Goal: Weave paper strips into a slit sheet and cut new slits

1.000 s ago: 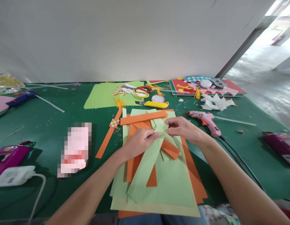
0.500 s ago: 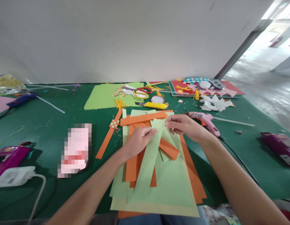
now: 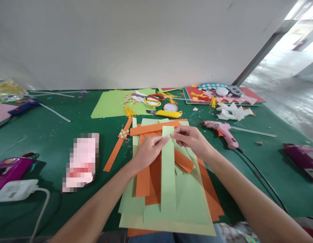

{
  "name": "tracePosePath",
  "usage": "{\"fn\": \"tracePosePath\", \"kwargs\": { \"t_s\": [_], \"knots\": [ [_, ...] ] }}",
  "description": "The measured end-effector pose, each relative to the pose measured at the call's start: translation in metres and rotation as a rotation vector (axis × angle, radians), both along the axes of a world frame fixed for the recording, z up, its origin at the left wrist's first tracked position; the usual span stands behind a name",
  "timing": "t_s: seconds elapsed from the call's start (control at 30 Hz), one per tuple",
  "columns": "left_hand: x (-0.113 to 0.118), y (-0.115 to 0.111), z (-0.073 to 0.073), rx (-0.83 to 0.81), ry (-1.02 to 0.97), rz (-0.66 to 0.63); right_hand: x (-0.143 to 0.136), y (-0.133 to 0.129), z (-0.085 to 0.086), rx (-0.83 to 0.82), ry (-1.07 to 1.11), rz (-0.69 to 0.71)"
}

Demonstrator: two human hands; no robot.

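Note:
A long pale green paper strip (image 3: 168, 172) stands nearly straight up and down in my view, above a pile of paper. My left hand (image 3: 150, 148) pinches its left edge near the top between thumb and fingers. On the opposite edge, my right hand (image 3: 188, 138) has its thumb and fingertips closed on the strip. Under both hands lie orange paper strips (image 3: 142, 180) and larger pale green sheets (image 3: 192, 202). Another orange strip (image 3: 153, 128) lies crosswise just beyond my fingers. Left of the pile rests an orange strip with a woven checkered piece (image 3: 123, 134) and a yellow tassel.
Behind the pile are a yellow utility knife (image 3: 169, 114), scissors (image 3: 152, 100) and bright green sheets (image 3: 108, 104). A pink glue gun (image 3: 223, 130) with its cord lies right. At left are a blurred pink phone-like object (image 3: 82, 162) and a white plug (image 3: 17, 190).
The pale green strip has swung from a slant to nearly straight. My right hand has moved left and down, from just beside the strip onto its right edge.

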State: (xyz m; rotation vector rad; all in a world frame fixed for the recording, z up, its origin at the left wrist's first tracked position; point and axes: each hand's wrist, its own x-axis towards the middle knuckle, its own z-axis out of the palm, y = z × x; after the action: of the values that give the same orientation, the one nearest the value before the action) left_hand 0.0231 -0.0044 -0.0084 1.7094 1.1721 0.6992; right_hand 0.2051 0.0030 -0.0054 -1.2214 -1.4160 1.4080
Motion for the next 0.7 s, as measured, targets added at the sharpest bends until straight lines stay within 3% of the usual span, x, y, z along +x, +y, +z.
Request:
{"fn": "tracePosePath", "kwargs": {
  "t_s": [0.33, 0.57, 0.7],
  "knots": [
    [0.0013, -0.0017, 0.004, -0.122, -0.068, -0.16, 0.0068, 0.0027, -0.0003, 0.068, 0.066, -0.127],
    [0.0012, 0.0002, 0.0021, -0.076, -0.072, -0.069, 0.0043, 0.0001, 0.0024, 0.027, -0.045, 0.059],
    [0.001, 0.0006, 0.0001, -0.128, -0.065, -0.114, 0.0032, -0.0006, 0.0039, 0.04, -0.055, 0.057]
  ]
}}
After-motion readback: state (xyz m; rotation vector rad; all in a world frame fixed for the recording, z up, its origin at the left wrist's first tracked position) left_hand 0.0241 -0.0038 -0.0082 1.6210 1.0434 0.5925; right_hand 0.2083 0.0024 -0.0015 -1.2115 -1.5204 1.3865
